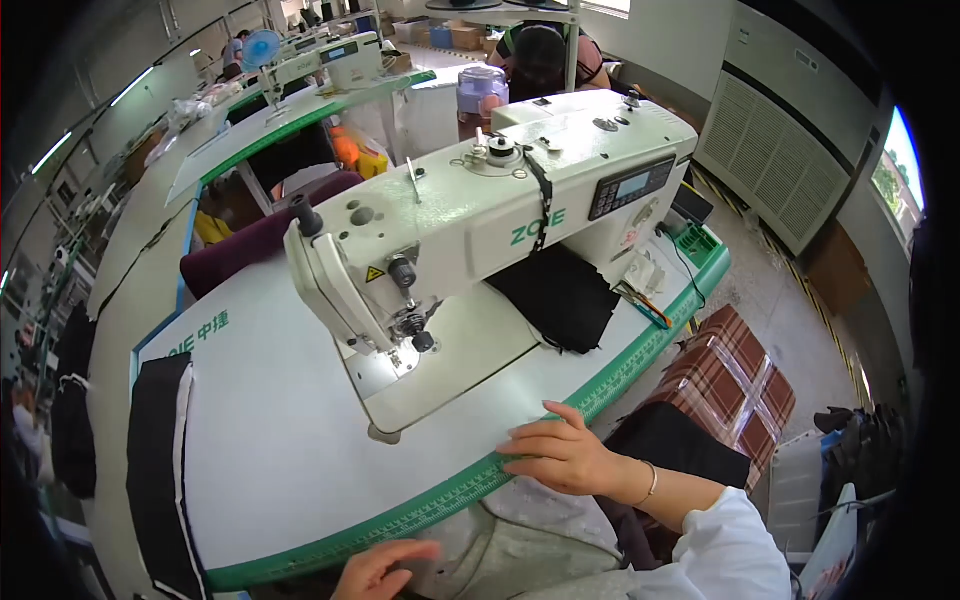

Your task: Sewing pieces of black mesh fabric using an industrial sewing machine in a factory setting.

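My right hand rests at the green ruler-marked front edge of the sewing table, fingers spread and holding nothing. Low in the view, my left hand is over my lap, just off that edge. Its fingers stretch out to the right, slightly blurred, with nothing visible in them. A white sewing machine stands on the table, its lamp lighting the needle area. Black fabric pieces lie under the machine's arm. At the table's left end is a folded black fabric strip with a white edge.
Orange-handled snips and a green tray sit at the table's right end. A plaid bundle wrapped in tape and black cloth are beside me on the right. Behind the machine a person bends forward.
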Available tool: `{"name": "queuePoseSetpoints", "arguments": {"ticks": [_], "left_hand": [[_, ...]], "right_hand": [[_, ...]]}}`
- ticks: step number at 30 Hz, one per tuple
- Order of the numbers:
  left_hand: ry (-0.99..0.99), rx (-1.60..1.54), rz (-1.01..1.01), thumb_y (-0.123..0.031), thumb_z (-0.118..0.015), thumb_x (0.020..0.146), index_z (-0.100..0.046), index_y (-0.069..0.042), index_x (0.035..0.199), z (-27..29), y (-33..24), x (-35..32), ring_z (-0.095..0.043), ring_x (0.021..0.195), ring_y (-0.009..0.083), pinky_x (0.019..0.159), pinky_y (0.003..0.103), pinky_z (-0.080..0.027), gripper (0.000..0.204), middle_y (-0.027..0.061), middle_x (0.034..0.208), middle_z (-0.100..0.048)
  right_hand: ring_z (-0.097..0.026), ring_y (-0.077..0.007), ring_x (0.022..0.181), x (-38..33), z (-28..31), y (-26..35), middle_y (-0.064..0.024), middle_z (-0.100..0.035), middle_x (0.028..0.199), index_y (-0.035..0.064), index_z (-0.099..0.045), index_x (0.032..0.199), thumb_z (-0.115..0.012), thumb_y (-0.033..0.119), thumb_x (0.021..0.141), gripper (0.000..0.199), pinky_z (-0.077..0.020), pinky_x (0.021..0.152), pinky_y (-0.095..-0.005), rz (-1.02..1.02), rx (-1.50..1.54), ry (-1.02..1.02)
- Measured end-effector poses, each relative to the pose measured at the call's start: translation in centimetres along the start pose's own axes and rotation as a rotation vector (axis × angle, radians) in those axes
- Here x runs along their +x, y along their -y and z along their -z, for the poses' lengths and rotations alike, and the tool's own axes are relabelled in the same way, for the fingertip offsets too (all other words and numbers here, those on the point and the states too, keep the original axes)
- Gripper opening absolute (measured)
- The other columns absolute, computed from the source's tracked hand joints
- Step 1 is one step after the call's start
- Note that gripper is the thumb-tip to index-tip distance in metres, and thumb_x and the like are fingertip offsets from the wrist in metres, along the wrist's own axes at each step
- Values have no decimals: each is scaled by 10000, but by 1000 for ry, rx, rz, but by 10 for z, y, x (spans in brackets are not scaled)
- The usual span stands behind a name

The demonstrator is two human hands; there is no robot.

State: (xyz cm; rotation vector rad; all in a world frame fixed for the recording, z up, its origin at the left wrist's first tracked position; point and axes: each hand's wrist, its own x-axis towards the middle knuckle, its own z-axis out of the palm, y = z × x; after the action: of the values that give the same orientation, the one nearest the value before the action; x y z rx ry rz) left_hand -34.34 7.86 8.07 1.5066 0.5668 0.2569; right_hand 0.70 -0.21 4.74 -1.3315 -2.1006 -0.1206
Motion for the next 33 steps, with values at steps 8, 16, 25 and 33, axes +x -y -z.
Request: {"name": "queuePoseSetpoints", "arguments": {"ticks": [8,16,25,33], "left_hand": [[-624,1279,269,-370,-469,1059,-358,-155,1580,49,14,-20,-233,1521,393,1190,608,-188,574,150,1651,-292],[-425,1240,78,-274,-613,942,-405,-93,1540,138,-9,87,-282,1516,316,1231,572,-51,659,166,1611,-355],[-247,354,-470,-248,-684,957,-200,-107,1620,227,-57,359,-471,1402,326,1124,429,-405,833,183,1561,-430],[-34,468,-635,-306,-836,830,-107,-85,1628,138,-122,498,-518,1360,357,1126,442,-404,1104,213,1498,-498]], "right_hand": [[-574,-266,1256,64,-25,-5,-58,-628,1334,101,-681,1113,-719,59,760,358,-422,1098,-464,19,168,108],[-612,-241,1169,67,-37,-5,-49,-629,1322,87,-657,1193,-710,79,802,395,-506,996,-378,-38,152,140],[-629,-193,1186,62,-30,-8,-33,-629,1372,82,-676,1192,-606,113,869,332,-533,970,-318,62,155,186],[-673,-147,1122,58,-21,-7,-20,-663,1337,109,-706,1119,-606,102,874,265,-542,879,-242,-8,111,232]]}}
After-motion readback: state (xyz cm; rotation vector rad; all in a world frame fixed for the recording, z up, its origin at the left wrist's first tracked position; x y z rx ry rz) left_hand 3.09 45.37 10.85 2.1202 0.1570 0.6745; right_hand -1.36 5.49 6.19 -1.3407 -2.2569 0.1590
